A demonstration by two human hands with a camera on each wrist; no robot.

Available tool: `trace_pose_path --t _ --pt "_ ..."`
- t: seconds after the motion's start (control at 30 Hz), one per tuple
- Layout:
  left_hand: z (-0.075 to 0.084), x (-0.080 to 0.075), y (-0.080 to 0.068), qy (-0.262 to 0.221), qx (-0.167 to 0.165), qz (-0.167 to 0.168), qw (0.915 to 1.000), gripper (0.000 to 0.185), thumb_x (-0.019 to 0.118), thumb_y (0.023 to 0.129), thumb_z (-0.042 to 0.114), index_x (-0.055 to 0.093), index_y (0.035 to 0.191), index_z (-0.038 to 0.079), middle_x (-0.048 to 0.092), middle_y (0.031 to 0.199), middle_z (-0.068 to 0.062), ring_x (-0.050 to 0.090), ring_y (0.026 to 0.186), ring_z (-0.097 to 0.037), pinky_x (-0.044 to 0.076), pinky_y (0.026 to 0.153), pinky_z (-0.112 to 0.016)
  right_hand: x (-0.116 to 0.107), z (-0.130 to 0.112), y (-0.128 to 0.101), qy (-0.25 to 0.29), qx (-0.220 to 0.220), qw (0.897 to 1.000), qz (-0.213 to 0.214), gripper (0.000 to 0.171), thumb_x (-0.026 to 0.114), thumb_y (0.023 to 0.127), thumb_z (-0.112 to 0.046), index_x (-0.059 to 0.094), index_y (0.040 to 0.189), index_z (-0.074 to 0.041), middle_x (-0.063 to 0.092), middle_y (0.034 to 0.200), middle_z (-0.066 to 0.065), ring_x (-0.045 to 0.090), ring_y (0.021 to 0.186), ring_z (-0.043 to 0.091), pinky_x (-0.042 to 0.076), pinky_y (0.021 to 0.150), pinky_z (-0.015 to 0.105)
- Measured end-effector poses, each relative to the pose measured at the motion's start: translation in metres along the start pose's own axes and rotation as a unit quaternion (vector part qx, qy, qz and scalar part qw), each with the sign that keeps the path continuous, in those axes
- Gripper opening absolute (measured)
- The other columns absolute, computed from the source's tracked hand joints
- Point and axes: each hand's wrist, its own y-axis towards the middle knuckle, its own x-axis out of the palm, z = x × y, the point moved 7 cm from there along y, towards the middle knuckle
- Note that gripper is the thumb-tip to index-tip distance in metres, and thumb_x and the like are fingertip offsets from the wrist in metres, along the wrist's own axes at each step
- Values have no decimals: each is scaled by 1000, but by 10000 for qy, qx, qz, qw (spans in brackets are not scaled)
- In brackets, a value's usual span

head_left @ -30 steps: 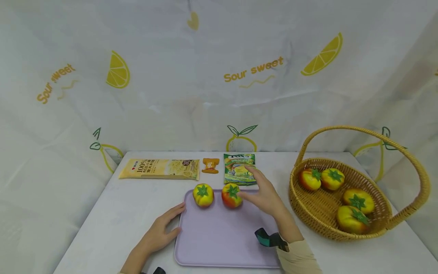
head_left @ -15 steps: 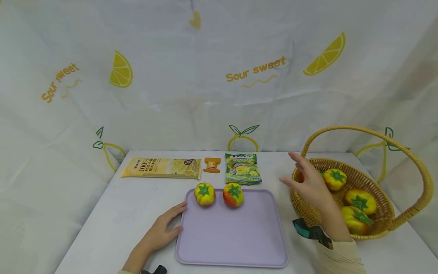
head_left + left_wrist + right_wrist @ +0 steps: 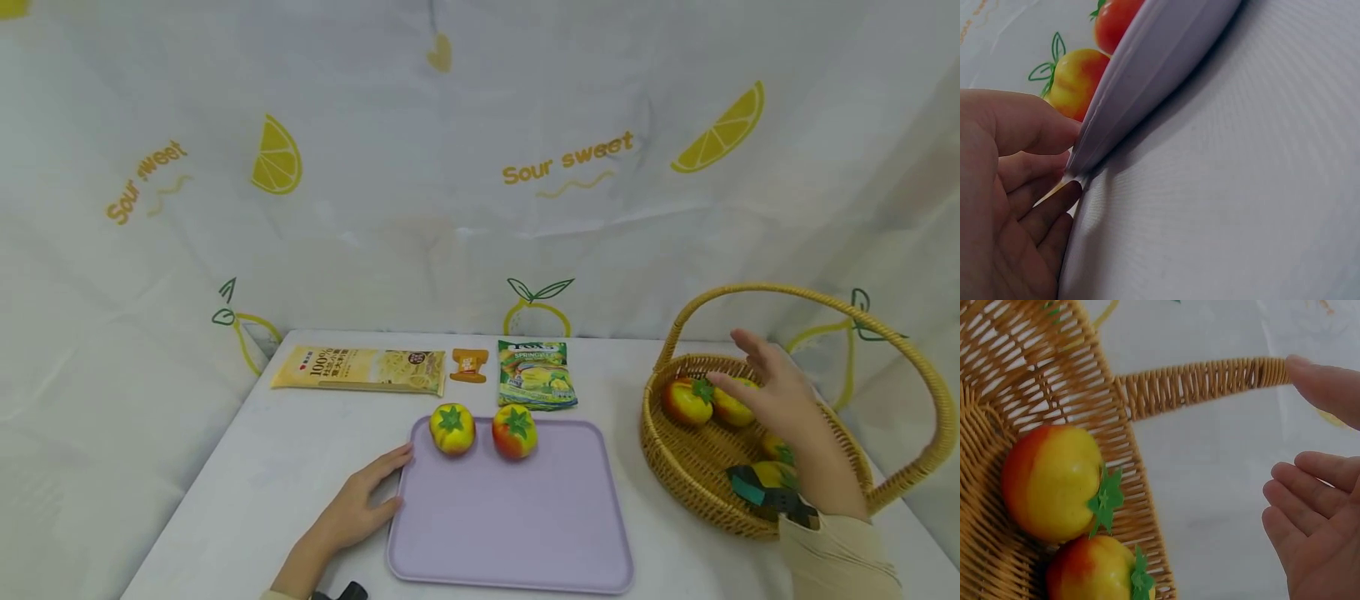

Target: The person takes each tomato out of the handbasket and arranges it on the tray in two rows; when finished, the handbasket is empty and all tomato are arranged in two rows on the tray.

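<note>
My left hand (image 3: 352, 510) rests at the left edge of the lilac tray (image 3: 510, 517), its thumb and fingertips touching the rim in the left wrist view. Two yellow-red, persimmon-like fruits with green star-shaped leaves, one left (image 3: 462, 440) and one right (image 3: 515, 446), sit along the tray's far edge. Over the wicker basket (image 3: 675, 483) hovers my right hand (image 3: 787, 404), fingers spread and holding nothing. Several similar fruits lie inside the basket, among them a redder one (image 3: 682, 408) at its far left. My right hand and forearm partly cover the others.
Along the table's back lie a yellow pasta packet (image 3: 367, 371), a small orange packet (image 3: 468, 365) and a green sweets bag (image 3: 536, 375). The basket's tall handle (image 3: 795, 292) arches above it. A lemon-print curtain (image 3: 420, 208) hangs behind the table.
My right hand has moved rightward from above the right fruit on the tray to over the basket. The left hand stays at the tray's edge. The head view has shifted slightly.
</note>
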Motion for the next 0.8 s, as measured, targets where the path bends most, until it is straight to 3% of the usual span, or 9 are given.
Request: trace_pose_path --t 0.03,0.1,0.17,0.27,0.4,0.63,0.8 --pt "0 0 0 -26 -35 -28 10000 53 65 84 19 52 135 11 47 145 -4 43 134 -28 34 112 -35 -2 7 0 7 93 10000 -17 78 57 95 -27 9 152 -5 13 154 29 16 135 56 17 120 42" --pt "0 1 0 -65 -134 -89 9999 53 65 84 20 52 135 11 46 145 -3 42 134 -27 34 112 -37 -5 19 0 56 279 9996 -72 78 55 95 -30 8 152 -6 11 155 28 13 136 54 16 120 46" --pt "-1 2 0 -119 -272 -169 9994 54 65 84 19 52 136 12 45 146 -1 41 135 -25 34 112 -40 -7 28 -2 109 449 9988 -153 78 54 96 -31 6 152 -5 9 155 28 11 136 55 14 108 69" --pt "-1 3 -1 -97 -402 -248 9988 55 65 83 19 51 136 14 44 147 2 40 136 -22 34 112 -43 -8 36 -4 62 648 9976 -237 79 53 96 -34 7 152 -3 10 155 28 13 136 54 17 103 72" --pt "1 2 -1 11 -257 -153 9996 54 66 83 19 52 135 13 46 146 0 42 135 -24 36 111 -42 -10 40 -3 -82 744 9967 -303 79 53 95 -37 10 151 -2 14 154 29 18 134 54 21 101 72" --pt "2 0 0 89 -22 2 10000 53 66 84 19 53 134 12 48 144 -3 44 133 -25 35 112 -29 -7 50 1 -269 838 9944 -592 82 53 96 -37 8 148 7 17 148 38 22 129 60 27 97 72" --pt "3 0 0 107 59 1 9999 53 65 84 18 53 134 11 47 144 -4 44 133 -27 36 112 -34 -6 63 2 -487 1039 9908 -721 84 53 95 -39 11 144 15 20 142 44 26 123 62 33 92 71"
